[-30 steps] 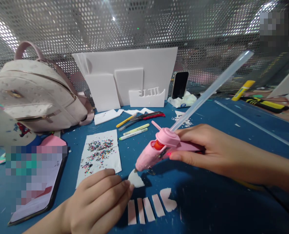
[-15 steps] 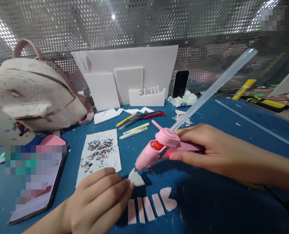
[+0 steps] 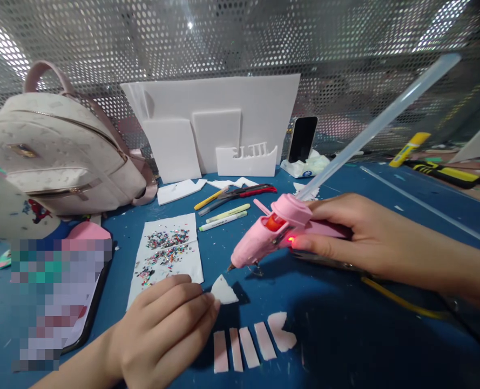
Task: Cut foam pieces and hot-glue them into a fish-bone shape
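My right hand point(image 3: 345, 232) is wrapped round a pink hot glue gun point(image 3: 259, 237), its red light lit and a long clear glue stick point(image 3: 381, 127) rising from its back. The nozzle points down to the left, a little above and apart from a small white foam piece point(image 3: 224, 290). My left hand point(image 3: 167, 329) pinches that piece at its left edge, fingers pressed together. Below it, several pale pink strips point(image 3: 220, 351) lie in a row, with a notched pink piece point(image 3: 282, 331) at their right end.
A white sheet point(image 3: 140, 292) bears multicoloured small bits. Behind lie pens point(image 3: 223, 220) and a red-black cutter point(image 3: 258, 190). White foam boards point(image 3: 170, 151) and a phone point(image 3: 303, 139) stand at the back. A backpack point(image 3: 65, 156) and another phone point(image 3: 89, 302) are at left; a loose glue stick point(image 3: 426, 205) lies right.
The glue gun in my right hand has lifted up and to the right, its nozzle coming away from the white foam piece. My left hand stays nearly in place, still holding the piece.
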`<state>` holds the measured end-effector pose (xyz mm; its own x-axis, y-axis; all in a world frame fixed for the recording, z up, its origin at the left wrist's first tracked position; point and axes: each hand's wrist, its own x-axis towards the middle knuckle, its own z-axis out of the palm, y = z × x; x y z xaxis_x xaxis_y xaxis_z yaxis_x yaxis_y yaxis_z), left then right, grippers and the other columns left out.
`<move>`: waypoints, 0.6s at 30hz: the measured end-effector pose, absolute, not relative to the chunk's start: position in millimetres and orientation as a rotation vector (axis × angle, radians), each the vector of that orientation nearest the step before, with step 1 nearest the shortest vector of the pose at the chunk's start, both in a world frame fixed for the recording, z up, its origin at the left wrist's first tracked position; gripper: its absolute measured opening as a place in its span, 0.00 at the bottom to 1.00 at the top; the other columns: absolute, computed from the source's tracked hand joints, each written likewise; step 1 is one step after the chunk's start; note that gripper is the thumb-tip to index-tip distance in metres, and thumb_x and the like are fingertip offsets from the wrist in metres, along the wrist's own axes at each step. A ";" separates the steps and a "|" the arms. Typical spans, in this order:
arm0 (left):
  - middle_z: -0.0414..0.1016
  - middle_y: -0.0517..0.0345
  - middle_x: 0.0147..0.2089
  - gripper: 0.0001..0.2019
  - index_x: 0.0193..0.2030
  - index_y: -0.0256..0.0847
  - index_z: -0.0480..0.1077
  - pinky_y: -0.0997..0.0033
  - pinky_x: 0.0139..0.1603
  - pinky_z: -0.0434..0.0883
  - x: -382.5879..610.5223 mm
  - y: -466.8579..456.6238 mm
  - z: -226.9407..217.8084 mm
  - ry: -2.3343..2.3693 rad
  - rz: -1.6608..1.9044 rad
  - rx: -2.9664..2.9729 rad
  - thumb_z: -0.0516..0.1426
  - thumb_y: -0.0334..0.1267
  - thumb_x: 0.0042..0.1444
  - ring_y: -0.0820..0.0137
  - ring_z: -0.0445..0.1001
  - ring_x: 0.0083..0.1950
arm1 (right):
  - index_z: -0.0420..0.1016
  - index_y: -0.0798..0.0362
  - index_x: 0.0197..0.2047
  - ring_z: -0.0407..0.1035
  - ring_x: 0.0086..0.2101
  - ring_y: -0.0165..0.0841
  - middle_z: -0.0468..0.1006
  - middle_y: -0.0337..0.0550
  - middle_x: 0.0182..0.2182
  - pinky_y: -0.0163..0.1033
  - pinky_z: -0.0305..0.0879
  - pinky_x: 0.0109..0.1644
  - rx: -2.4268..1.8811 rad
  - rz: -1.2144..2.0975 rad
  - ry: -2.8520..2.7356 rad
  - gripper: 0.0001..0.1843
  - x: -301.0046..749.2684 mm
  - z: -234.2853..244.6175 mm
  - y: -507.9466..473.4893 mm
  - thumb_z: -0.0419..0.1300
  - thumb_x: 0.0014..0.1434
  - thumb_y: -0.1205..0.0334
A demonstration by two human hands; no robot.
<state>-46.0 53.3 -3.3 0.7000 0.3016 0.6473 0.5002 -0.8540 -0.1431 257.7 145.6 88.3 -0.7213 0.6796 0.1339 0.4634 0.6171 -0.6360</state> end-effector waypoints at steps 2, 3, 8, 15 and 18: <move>0.81 0.50 0.41 0.15 0.45 0.30 0.77 0.65 0.45 0.78 -46.2 53.8 -2.1 -0.624 -0.906 -2.592 0.48 0.24 0.68 0.65 0.79 0.45 | 0.82 0.50 0.45 0.75 0.34 0.37 0.84 0.38 0.37 0.37 0.65 0.37 -0.914 0.830 -2.480 0.11 257.4 89.1 145.6 0.65 0.63 0.55; 0.81 0.49 0.41 0.15 0.44 0.29 0.77 0.65 0.46 0.78 -46.2 54.0 -1.2 -0.614 -0.906 -2.587 0.48 0.24 0.68 0.65 0.79 0.46 | 0.83 0.50 0.45 0.75 0.33 0.37 0.83 0.38 0.36 0.37 0.65 0.37 -0.926 0.834 -2.481 0.12 257.0 89.3 145.1 0.64 0.63 0.54; 0.81 0.50 0.41 0.15 0.44 0.29 0.78 0.67 0.51 0.77 -45.0 52.4 1.4 -0.621 -0.895 -2.571 0.49 0.25 0.68 0.66 0.79 0.48 | 0.83 0.50 0.43 0.74 0.34 0.40 0.82 0.39 0.33 0.38 0.64 0.34 -0.960 0.850 -2.487 0.14 254.5 86.2 142.6 0.64 0.62 0.50; 0.81 0.51 0.40 0.15 0.43 0.29 0.78 0.68 0.55 0.77 -42.3 49.8 -1.1 -0.615 -0.934 -2.557 0.49 0.25 0.68 0.66 0.79 0.49 | 0.82 0.51 0.43 0.74 0.33 0.37 0.83 0.39 0.35 0.36 0.64 0.35 -0.963 0.835 -2.521 0.12 255.2 78.7 144.4 0.65 0.63 0.53; 0.81 0.50 0.40 0.14 0.42 0.28 0.79 0.68 0.55 0.78 -41.5 51.0 -1.0 -0.575 -0.936 -2.546 0.50 0.25 0.67 0.65 0.80 0.49 | 0.83 0.51 0.40 0.74 0.34 0.38 0.83 0.39 0.33 0.37 0.66 0.35 -0.948 0.843 -2.494 0.11 253.8 79.8 142.9 0.66 0.61 0.52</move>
